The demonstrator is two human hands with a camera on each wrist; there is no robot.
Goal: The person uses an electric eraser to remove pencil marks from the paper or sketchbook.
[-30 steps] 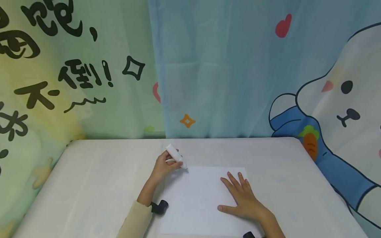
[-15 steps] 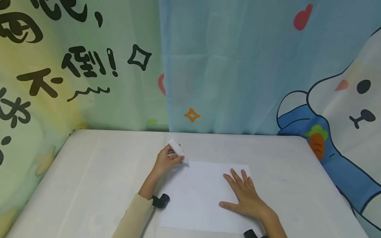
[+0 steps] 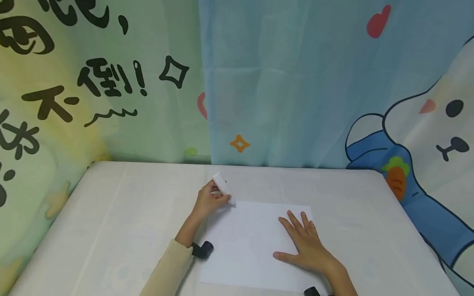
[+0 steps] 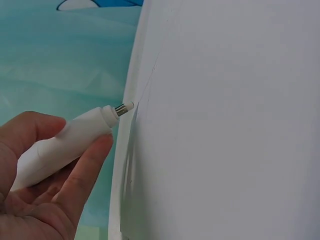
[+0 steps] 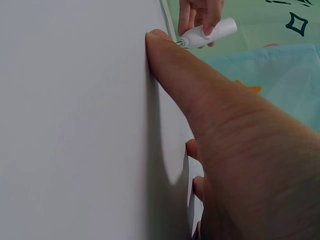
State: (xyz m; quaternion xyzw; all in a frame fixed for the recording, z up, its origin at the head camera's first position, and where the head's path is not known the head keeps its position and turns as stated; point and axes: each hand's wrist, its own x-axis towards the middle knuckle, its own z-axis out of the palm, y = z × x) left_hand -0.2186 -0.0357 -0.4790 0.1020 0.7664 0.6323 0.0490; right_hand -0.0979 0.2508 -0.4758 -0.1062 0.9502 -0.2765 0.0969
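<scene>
A white electric eraser [image 3: 224, 188] with a metal collar and a small white tip is pinched in my left hand [image 3: 208, 204]. Its tip points down at the upper left corner of a white sheet of paper [image 3: 244, 250]; whether it touches the sheet I cannot tell. In the left wrist view the thumb and fingertips hold the white barrel of the eraser [image 4: 75, 137]. My right hand [image 3: 307, 248] lies with spread fingers on the right part of the sheet. The thumb of that hand [image 5: 220, 125] fills much of the right wrist view, partly hiding the other fingers.
A white-covered table [image 3: 129, 230] bears the paper. Behind it hangs a printed curtain [image 3: 281, 102] with dark lettering and a cartoon figure. Each wrist wears a black camera, such as the left wrist camera [image 3: 203, 250].
The head view has shifted slightly, so the backdrop and table sit differently in the frame. Both hands and the eraser stay almost in the same place over the paper.
</scene>
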